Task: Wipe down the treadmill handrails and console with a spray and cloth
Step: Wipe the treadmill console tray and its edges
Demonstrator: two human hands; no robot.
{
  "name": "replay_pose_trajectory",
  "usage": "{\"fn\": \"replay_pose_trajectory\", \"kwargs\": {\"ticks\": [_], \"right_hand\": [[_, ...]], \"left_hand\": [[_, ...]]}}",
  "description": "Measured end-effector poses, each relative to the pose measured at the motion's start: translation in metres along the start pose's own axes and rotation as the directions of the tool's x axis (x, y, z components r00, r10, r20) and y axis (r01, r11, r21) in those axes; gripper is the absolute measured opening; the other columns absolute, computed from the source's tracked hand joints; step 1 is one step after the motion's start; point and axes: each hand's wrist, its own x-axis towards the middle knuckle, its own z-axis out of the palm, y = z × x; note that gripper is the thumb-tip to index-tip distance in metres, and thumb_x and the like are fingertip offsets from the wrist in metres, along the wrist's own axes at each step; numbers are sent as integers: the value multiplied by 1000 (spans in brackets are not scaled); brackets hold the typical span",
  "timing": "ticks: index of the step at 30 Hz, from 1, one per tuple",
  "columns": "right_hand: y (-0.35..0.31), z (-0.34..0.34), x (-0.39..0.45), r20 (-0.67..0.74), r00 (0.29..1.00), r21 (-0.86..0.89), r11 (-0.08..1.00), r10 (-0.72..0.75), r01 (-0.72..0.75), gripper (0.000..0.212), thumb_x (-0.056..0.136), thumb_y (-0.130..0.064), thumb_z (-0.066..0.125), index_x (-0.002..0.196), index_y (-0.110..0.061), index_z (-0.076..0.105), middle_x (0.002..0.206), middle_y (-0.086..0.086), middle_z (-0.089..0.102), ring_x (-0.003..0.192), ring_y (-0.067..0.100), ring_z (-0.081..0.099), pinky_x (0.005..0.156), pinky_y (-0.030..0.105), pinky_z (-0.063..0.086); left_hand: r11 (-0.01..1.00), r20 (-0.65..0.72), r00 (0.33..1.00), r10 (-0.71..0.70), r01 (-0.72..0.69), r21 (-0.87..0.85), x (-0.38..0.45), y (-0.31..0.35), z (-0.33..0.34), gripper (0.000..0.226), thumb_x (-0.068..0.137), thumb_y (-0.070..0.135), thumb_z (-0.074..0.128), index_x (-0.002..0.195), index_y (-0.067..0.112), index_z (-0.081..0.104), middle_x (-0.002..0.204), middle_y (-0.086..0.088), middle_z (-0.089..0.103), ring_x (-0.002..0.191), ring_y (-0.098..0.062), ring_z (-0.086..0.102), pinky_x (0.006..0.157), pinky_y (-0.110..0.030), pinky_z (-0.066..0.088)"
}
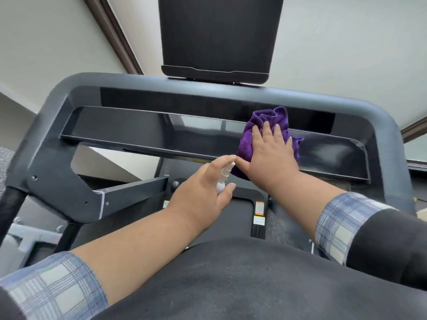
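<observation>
Two hands at work over the treadmill console (138,132). Right hand (270,153) spread flat, fingers straight, pressing the purple cloth (265,122) onto the glossy black console tray, right of centre. Left hand (203,188) just beside it, curled round a small white spray bottle (224,175), nozzle tilted up toward the cloth (nearly touching the right thumb). Long axis of the tray running left to right across the view, so any coming stroke probably sideways along it: a long unwiped-looking stretch to the left of the fingers, a shorter one to the right. Right hand nearer the surface, and likely the wiping hand. Grey frame rail (161,80) and dark tablet holder (217,35) beyond the cloth, probably not yet reached.
</observation>
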Motion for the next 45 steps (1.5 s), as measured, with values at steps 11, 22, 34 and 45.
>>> {"fn": "replay_pose_trajectory", "kwargs": {"ticks": [11, 22, 34, 45], "right_hand": [[-137, 2, 40, 123, 980, -63, 985, -155, 163, 137, 55, -99, 29, 159, -15, -3, 167, 16, -5, 152, 42, -4, 119, 66, 10], [-288, 5, 77, 130, 974, -57, 979, -185, 194, 123, 57, -84, 8, 159, -14, 0, 167, 17, -4, 151, 43, -3, 118, 66, 11], [-395, 5, 106, 154, 916, -72, 920, -370, 384, 111, 69, -77, 5, 159, -12, 0, 167, 16, -5, 152, 40, -4, 120, 63, 9], [-411, 4, 101, 186, 781, 69, 801, -596, 595, 87, 82, -58, 15, 160, -19, 13, 168, 3, 7, 155, 25, 1, 124, 50, 7]], "left_hand": [[996, -128, 988, -86, 83, -24, -22, -84, -75, 63, 92, 29, 65, 137, 51, 27, 119, 20, 49, 100, -2, 47, 78, -10, 33], [992, -177, 977, -122, 116, -47, -23, -189, -169, 62, 91, 33, 63, 137, 54, 27, 125, 16, 54, 97, -5, 54, 78, -28, 50], [968, -241, 938, -250, 233, -96, -59, -251, -218, 59, 90, 43, 56, 138, 56, 25, 125, 14, 56, 101, -11, 60, 83, -39, 54], [956, -284, 912, -295, 280, -93, -71, -248, -227, 56, 89, 44, 57, 136, 54, 27, 126, 9, 57, 105, -12, 57, 85, -34, 51]]}}
